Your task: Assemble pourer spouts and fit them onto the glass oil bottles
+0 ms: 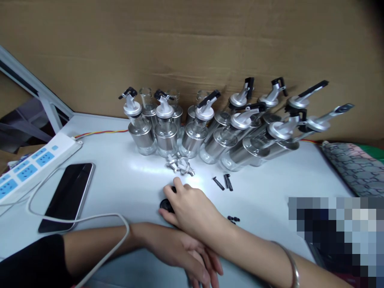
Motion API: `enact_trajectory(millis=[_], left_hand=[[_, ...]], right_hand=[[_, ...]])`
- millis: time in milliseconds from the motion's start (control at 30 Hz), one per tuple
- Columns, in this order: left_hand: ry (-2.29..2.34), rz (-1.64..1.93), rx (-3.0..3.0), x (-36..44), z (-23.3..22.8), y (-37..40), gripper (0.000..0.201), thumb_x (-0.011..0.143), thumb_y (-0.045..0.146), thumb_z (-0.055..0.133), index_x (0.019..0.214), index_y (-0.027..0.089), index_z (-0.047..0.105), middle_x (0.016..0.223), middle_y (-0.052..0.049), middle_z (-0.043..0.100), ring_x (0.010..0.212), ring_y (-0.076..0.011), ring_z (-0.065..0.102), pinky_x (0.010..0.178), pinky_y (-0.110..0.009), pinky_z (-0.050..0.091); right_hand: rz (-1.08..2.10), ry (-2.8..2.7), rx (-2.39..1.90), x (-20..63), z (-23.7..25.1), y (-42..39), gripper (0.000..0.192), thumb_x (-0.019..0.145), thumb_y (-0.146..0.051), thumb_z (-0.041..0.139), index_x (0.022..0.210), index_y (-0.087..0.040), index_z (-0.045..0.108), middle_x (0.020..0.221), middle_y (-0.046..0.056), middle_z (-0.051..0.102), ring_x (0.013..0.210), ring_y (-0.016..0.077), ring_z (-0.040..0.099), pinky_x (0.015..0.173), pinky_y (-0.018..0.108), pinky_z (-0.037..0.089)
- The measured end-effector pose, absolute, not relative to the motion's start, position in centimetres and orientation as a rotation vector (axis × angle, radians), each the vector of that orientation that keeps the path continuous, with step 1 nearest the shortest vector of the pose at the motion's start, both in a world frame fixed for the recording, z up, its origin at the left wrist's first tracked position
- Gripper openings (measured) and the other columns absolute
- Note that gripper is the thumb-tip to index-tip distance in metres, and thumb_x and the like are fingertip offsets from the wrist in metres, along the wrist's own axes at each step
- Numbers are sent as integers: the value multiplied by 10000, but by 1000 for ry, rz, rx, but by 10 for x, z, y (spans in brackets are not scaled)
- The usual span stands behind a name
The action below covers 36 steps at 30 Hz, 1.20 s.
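Right hand (190,203) reaches palm down over the left hand (177,250), fingers and thumb drawn partway in; the left hangs slack and half open, nothing seen in it. Glass-and-metal bottles (166,138) stand beyond, and a stray knuckle might topple a front one. A phone (69,196) lies to the left; the white cable (99,217) crosses it and the left forearm (99,242), so lifting that arm could snag the cable. Loose metal pieces (183,165) sit before the bottles. One black round part (165,205) is under the right hand's thumb and fingers, gripped or merely touched, I cannot tell. Tiny black pieces (235,219) lie against the right forearm's (255,248) edge, where a sideways sweep could scatter them; the arm may hide more. Some left fingertips are cut off below, and front bottles screen those behind
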<state>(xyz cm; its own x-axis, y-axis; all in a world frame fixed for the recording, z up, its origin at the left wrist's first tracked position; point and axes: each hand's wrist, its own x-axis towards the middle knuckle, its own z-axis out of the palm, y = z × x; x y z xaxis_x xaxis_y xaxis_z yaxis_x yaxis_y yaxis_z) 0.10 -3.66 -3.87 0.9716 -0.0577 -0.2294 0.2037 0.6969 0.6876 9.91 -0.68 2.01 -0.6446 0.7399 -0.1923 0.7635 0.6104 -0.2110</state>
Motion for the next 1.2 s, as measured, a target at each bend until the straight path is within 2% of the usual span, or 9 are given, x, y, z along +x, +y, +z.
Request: enact_trajectory(millis=[67,267,467,600,700,833,1000,1100,1200], left_hand=[[191,-158,816,1,-39,-36,595,629,631,710,947,166,516,894,-29,541,722,-129,580,767,-346,483],[182,-224,939,1,-42,-36,643,582,748,657,820,158,560,898,-45,566,876,-178,588,892,-378,479],[135,-171,1045,1,-47,-37,655,597,799,588,726,157,578,864,-53,587,1123,-254,538,1064,-381,363],[158,-198,942,0,-41,-35,593,640,715,642,836,161,561,891,-40,570,887,-193,615,895,-382,476],[213,-149,782,-1,-37,-35,523,689,584,692,964,166,538,922,-23,560,744,-132,617,816,-349,488],[233,-111,662,1,-41,-38,449,693,437,729,978,154,527,919,-26,570,725,-123,628,758,-324,484],[232,-77,638,2,-45,-42,428,684,386,741,965,153,519,891,-22,583,695,-120,630,710,-323,475],[246,-46,611,1,-41,-41,411,702,379,732,976,165,513,889,-18,597,690,-117,636,702,-321,469],[258,-54,565,-1,-36,-34,404,703,351,738,985,166,516,887,-21,612,715,-127,650,710,-327,471]], right_hand=[[-410,2672,1340,98,19,-9,332,903,-446,499,1005,-137,564,842,107,633,625,215,650,458,280,413],[-417,2724,1261,97,17,-15,273,933,-416,480,989,-160,556,653,48,658,569,209,665,414,269,312],[-519,2729,1236,95,23,-16,178,927,-345,527,889,-173,559,692,42,676,567,181,662,403,272,263],[-552,2763,1184,98,30,-11,170,917,-340,546,876,-176,567,716,35,680,572,167,650,417,279,232],[-518,2778,1182,96,32,-4,188,924,-356,529,915,-173,568,735,49,687,593,174,653,428,273,216],[-442,2773,1249,91,26,3,252,879,-415,583,935,-170,564,734,68,698,629,216,677,431,265,213],[-402,2792,1301,97,27,7,496,803,-631,550,953,-158,566,671,67,696,615,251,676,450,280,263],[-417,2705,1492,108,34,12,399,906,-543,452,956,-167,574,684,69,704,626,246,677,477,279,285],[-376,2525,1790,122,36,21,264,932,-382,452,1025,-159,558,745,82,712,662,253,679,494,279,289]])
